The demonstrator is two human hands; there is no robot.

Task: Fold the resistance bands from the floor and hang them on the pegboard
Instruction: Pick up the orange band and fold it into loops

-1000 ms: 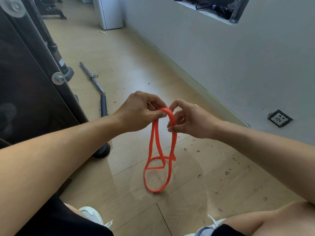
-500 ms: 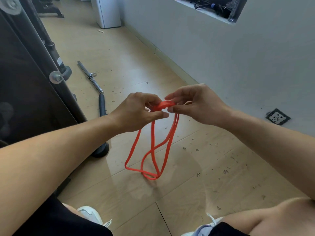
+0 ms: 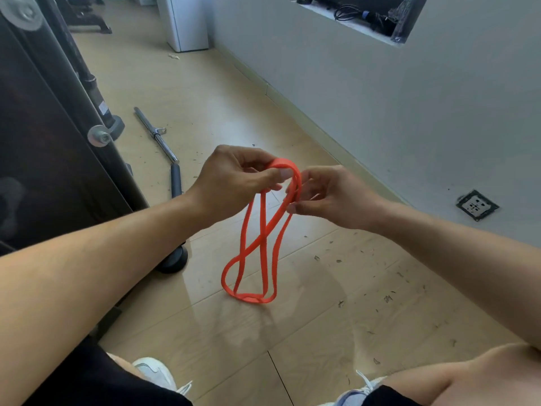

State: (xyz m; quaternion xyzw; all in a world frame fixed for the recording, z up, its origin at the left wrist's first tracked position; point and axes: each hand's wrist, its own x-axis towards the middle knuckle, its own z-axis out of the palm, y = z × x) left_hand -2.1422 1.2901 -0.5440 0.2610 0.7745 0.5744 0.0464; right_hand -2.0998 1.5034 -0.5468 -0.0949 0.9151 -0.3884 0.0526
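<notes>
The pegboard cannot be seen. The left hand (image 3: 234, 177) pinches the top of the orange resistance band (image 3: 257, 244); the right hand (image 3: 330, 194) pinches its right strands. Its loops hang above the floor (image 3: 322, 332).

Orange resistance band (image 3: 265, 230) in left hand (image 3: 234, 178) and right hand (image 3: 330, 194) grip.

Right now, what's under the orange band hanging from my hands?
Under the orange band, held up by the left hand and right hand, lies bare wooden floor with scattered dark debris and the band's shadow. Nothing there looks covered.
</notes>
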